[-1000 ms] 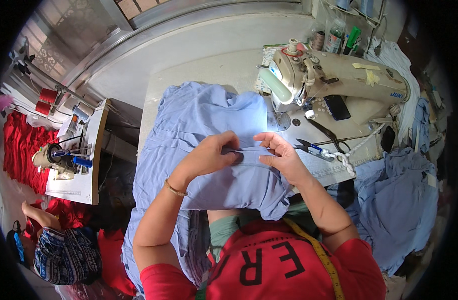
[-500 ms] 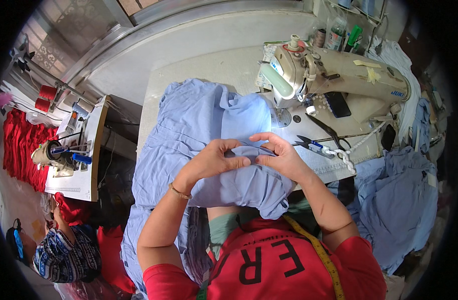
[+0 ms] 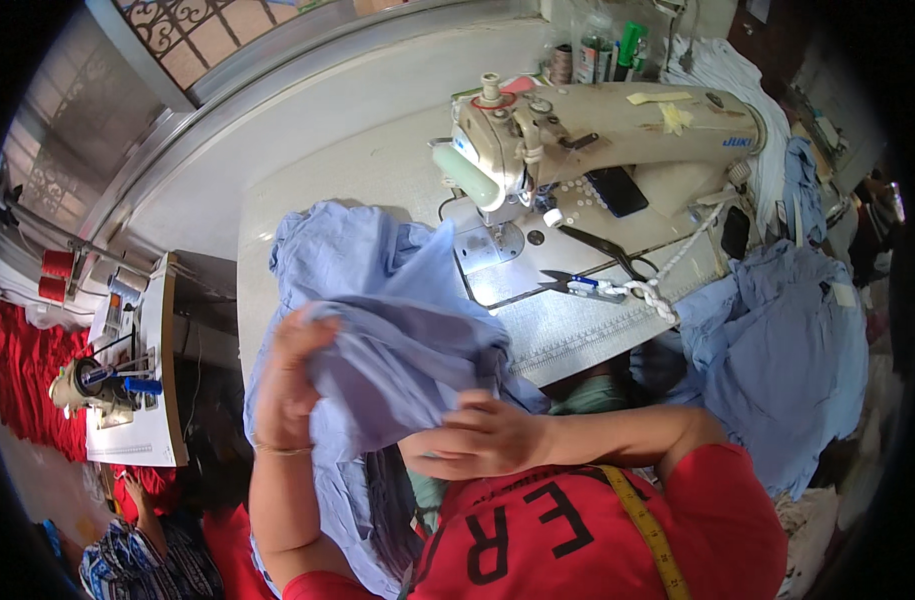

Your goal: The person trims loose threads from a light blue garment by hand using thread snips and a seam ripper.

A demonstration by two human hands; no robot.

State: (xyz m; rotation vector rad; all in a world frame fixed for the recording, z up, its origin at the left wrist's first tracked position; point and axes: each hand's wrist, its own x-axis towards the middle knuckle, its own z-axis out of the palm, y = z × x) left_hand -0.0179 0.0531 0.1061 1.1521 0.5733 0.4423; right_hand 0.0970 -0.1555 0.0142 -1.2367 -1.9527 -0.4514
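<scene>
A light blue garment [image 3: 397,350] is lifted and folded over in front of me, and the rest of its cloth trails over the table and down toward my lap. My left hand [image 3: 292,380] grips its left edge, thumb and fingers closed on the fabric. Lower and to the right, my right hand [image 3: 477,437] has curled fingers on the garment's bottom edge, somewhat smeared by motion. The cloth hides some of those fingertips. Beyond the garment stands a sewing machine [image 3: 617,115], its needle area lit and bare of cloth.
Black-handled scissors [image 3: 607,252], blue-marked snips [image 3: 580,286], a braided white cord [image 3: 662,295] and a phone [image 3: 617,192] lie beside the machine. More blue cloth [image 3: 787,350] is heaped at right. Far left, a co-worker's hand [image 3: 145,505] is near red fabric and another machine [image 3: 87,385].
Both hands were together at the cloth near the machine. Now the left has moved left and the right down toward my body, turning the garment over. My view has shifted too.
</scene>
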